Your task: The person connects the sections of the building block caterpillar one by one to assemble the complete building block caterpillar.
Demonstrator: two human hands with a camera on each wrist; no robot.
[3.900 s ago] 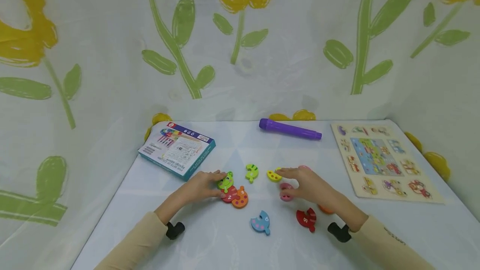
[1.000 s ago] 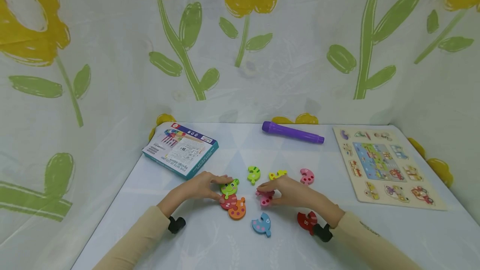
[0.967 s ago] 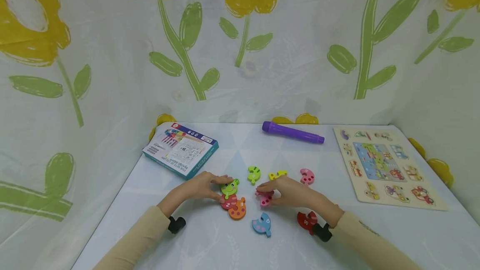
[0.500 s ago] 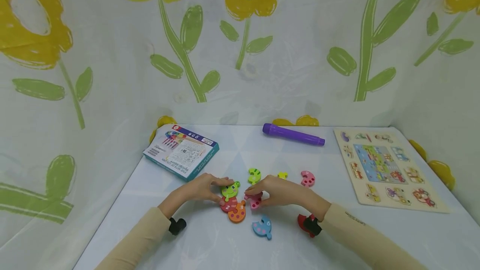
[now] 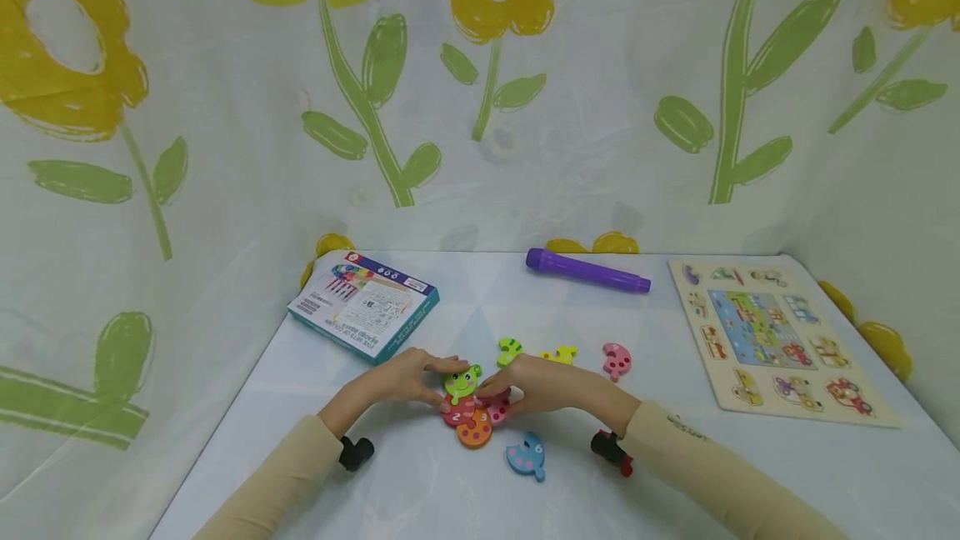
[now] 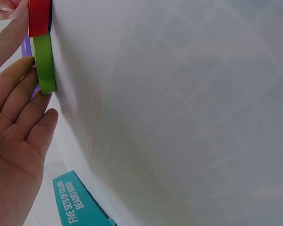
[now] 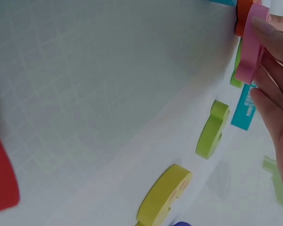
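Right hand pinches pink piece beside orange piece. Left hand, fingers spread, touches green head (red piece at thumb).

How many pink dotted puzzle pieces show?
2: one pink piece pinched in the right hand, another pink piece lying left of the rectangular wooden puzzle board; others may be hidden.

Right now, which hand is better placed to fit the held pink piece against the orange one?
Probably the right hand: it already pinches the pink piece, close beside the orange piece. The left hand touches the green head and red piece.
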